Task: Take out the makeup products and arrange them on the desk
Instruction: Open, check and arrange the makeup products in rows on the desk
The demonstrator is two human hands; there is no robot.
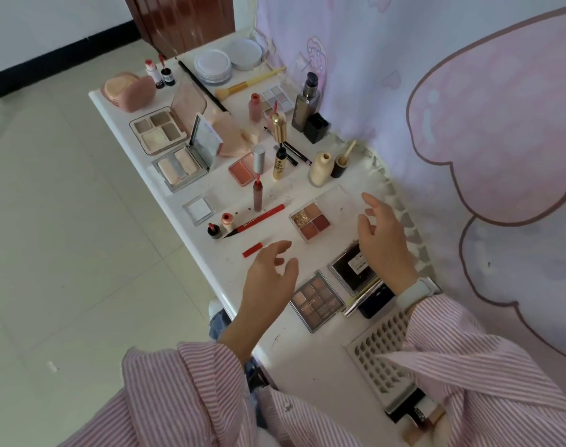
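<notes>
Hovering over the near stretch of the white desk (230, 279), both hands are empty with fingers loosely spread: the left hand (268, 275) hangs close to the desk's left edge, the right hand (380, 240) nearer the curtain-side edge. Most makeup products are already laid out along the desk towards its far end. Just ahead of the left fingertips lies a slim red pencil cap (253, 249), its long axis running diagonally from the left edge inwards, parallel to the longer red liner pen (259, 221) beyond it. The left hand is plainly nearer to both; a pinch across the cap's short width looks the natural approach. Between the hands sits a clear square four-pan eyeshadow palette in browns and gold (310, 221), within reach of the right hand. A dark brown multi-pan palette (317, 304) lies just below the wrists.
</notes>
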